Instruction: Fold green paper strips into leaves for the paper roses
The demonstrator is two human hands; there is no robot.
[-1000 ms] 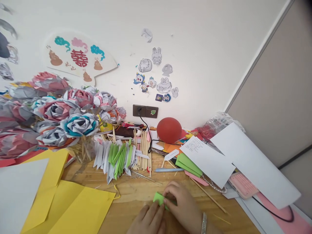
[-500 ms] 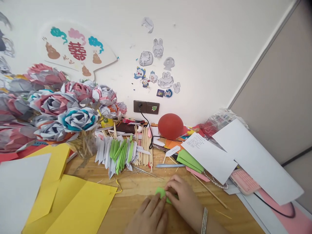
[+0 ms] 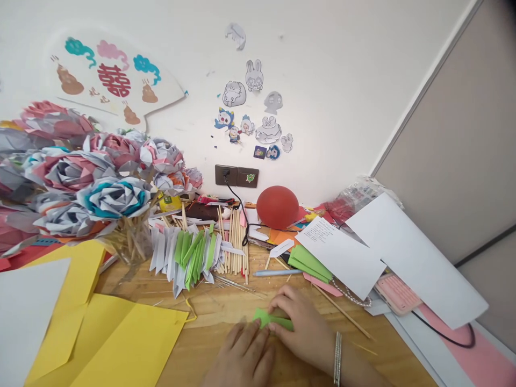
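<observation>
A small folded strip of green paper [image 3: 263, 318] lies on the wooden table in front of me. My left hand [image 3: 244, 352] comes from below, its fingertips pressing the strip's left end to the table. With bent fingers and thumb, my right hand [image 3: 300, 322] grips the same strip from the right. A silvery bracelet [image 3: 337, 357] circles the right wrist. The strip's right end runs under the right hand and is partly hidden there.
Folded white and green paper pieces [image 3: 187, 255] and wooden sticks [image 3: 237, 247] lie beyond my hands. Yellow sheets [image 3: 133, 344] and paper flowers [image 3: 116, 196] are at left. A red balloon [image 3: 278, 207], green sheets [image 3: 309, 262], white sheets [image 3: 415, 258] and a pink keyboard-like object [image 3: 397, 293] sit right.
More of the green strip shows between my hands, its right part now visible beneath the right fingers. Both hands stay on it. The whole view has shifted slightly.
</observation>
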